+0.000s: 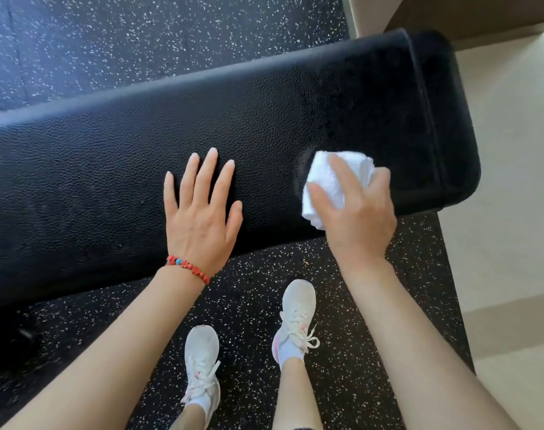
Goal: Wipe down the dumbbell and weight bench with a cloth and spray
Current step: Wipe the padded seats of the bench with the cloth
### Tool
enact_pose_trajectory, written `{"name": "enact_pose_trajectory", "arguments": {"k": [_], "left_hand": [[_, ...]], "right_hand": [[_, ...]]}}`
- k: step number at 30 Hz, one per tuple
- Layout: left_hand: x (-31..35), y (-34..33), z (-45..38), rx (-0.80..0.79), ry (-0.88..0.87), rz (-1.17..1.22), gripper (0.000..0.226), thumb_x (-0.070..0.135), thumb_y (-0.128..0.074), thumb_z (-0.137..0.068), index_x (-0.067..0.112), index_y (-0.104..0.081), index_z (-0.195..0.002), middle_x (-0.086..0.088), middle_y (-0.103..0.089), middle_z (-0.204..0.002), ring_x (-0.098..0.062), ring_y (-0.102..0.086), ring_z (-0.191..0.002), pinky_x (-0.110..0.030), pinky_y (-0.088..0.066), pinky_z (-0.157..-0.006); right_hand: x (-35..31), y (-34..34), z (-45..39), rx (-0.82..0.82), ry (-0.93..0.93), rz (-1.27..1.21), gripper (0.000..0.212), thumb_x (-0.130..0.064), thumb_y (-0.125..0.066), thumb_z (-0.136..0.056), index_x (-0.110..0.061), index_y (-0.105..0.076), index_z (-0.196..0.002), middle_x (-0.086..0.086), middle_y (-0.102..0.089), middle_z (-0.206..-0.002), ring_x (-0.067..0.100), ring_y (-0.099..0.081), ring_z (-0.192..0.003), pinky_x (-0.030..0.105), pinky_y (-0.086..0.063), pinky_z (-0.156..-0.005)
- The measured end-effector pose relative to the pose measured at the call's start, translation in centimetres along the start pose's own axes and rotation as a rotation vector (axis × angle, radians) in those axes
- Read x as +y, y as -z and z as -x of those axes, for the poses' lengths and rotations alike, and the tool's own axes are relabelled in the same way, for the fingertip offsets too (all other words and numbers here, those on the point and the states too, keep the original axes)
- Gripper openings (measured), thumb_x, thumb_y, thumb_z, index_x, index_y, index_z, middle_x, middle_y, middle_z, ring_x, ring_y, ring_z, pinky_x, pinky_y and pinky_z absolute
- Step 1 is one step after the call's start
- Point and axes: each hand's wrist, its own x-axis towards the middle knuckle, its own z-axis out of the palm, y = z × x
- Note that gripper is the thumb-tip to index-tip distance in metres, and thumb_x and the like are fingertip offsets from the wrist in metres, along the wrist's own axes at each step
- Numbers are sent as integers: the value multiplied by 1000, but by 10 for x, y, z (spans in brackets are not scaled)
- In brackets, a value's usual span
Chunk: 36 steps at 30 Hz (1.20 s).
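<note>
Two hands work on the weight bench (109, 169), which lies across the view on the speckled rubber floor (78, 51). Our left hand (201, 212) rests flat on the padding, fingers straight and spread, steadying us. Our right hand (354, 212) has its grip clamped on the folded white cloth (335, 172), pressing it to the pad near the right end. A dull damp-looking patch surrounds the cloth. We judge the wiping step to be in hand. We advise overlapping strokes along the pad's length, firm even pressure, and covering the edges and end seam. Dumbbell and spray are out of view.
</note>
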Motion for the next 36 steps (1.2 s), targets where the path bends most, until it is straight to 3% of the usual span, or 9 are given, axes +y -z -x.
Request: {"name": "enact_pose_trajectory", "arguments": {"k": [5, 12, 16, 21, 25, 29, 32, 36], "left_hand": [[13, 6, -11, 32, 73, 51, 49, 31, -40, -90, 10, -46, -134, -15, -38, -145, -34, -31, -135, -56, -16, -109], [38, -1, -59, 5, 114, 72, 51, 32, -39, -90, 12, -43, -137, -14, -35, -147, -34, -29, -136, -56, -14, -109], [37, -9, -59, 1, 97, 15, 51, 33, -40, -91, 13, -41, -138, -12, -35, -148, -33, -30, -136, -55, -14, -110], [37, -11, -60, 24, 86, -14, 50, 32, -41, -91, 13, -42, -137, -13, -37, -146, -33, -31, -135, -55, -17, -109], [48, -6, -63, 41, 128, 31, 49, 31, -42, -90, 11, -46, -134, -14, -39, -144, -34, -32, -134, -55, -17, -109], [69, -9, -79, 45, 60, 52, 48, 32, -41, -91, 13, -45, -136, -13, -38, -145, -32, -31, -135, -53, -15, -110], [83, -14, -91, 20, 82, 53, 50, 32, -41, -90, 13, -44, -137, -13, -37, -146, -32, -31, -136, -54, -16, -109], [84, -22, -91, 16, 81, -6, 51, 33, -41, -91, 14, -41, -138, -13, -35, -147, -32, -29, -136, -54, -14, -110]], "right_hand": [[-29, -18, -50, -15, 36, 17, 43, -42, -65, -79, -22, -60, -117, 20, -50, -97, 33, -51, -78, 38, -43, -62], [5, 3, -1, -72, 128, 3, 42, -42, -66, -78, -17, -65, -112, 14, -47, -78, 29, -49, -59, 34, -47, -49], [1, -7, -52, -49, 225, 28, 41, -41, -72, -73, -17, -68, -107, 18, -51, -78, 32, -52, -60, 35, -46, -51], [-16, -22, -121, -30, 171, -3, 43, -42, -68, -75, -21, -65, -112, 21, -53, -88, 37, -55, -74, 38, -45, -60], [12, -2, -78, -34, 142, 1, 42, -45, -65, -77, -22, -64, -113, 19, -52, -87, 34, -54, -67, 36, -46, -54], [42, 18, -50, -82, 136, 33, 43, -47, -60, -78, -20, -66, -110, 16, -52, -84, 30, -53, -64, 35, -48, -51], [36, 13, -81, -52, 220, 51, 40, -45, -63, -76, -18, -69, -105, 19, -53, -79, 33, -55, -62, 35, -47, -51], [14, -6, -152, -15, 116, 0, 40, -43, -65, -77, -21, -66, -110, 21, -54, -91, 36, -56, -76, 37, -44, -61]]}}
